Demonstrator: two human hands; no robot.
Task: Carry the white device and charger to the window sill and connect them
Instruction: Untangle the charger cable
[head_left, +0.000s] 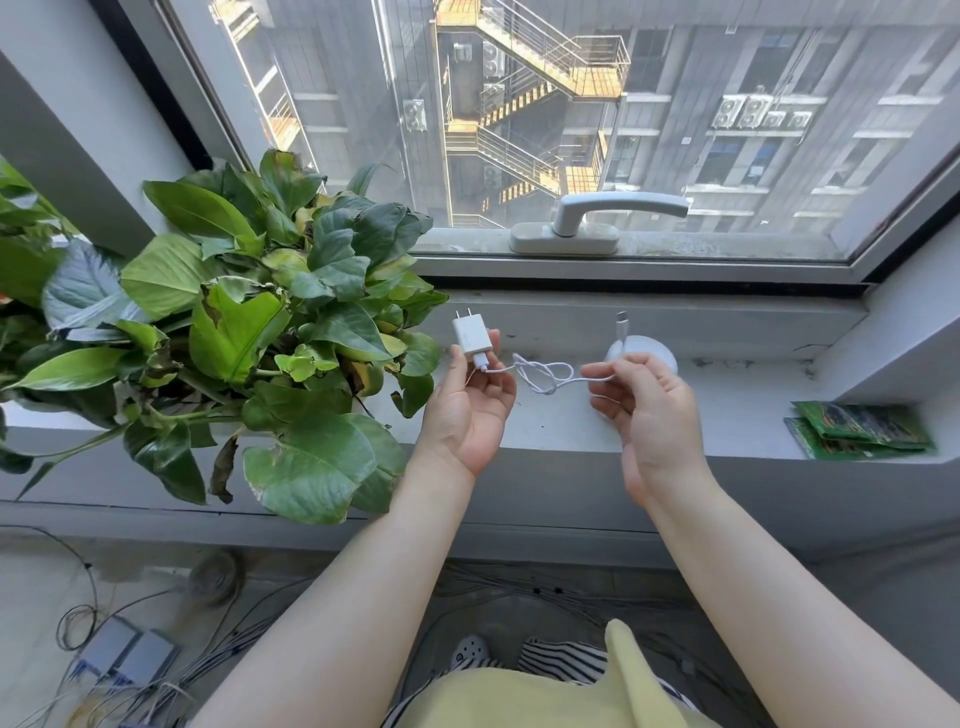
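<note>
My left hand (467, 405) holds a white charger plug (469, 336) upright, its two prongs pointing up. A white cable (545, 375) runs from the plug's bottom, loops in a loose knot between my hands, and passes through my right hand (644, 410). The cable's free connector end (621, 325) sticks up above my right fingers. A round white device (652, 351) rests on the grey window sill (737, 415) just behind my right hand, partly hidden by my fingers. The connector is not in the device.
A large leafy potted plant (249, 322) fills the sill's left part, close to my left hand. Green packets (862, 428) lie at the sill's right end. A window handle (597, 221) sits above on the frame. Cables and boxes (124, 660) lie on the floor.
</note>
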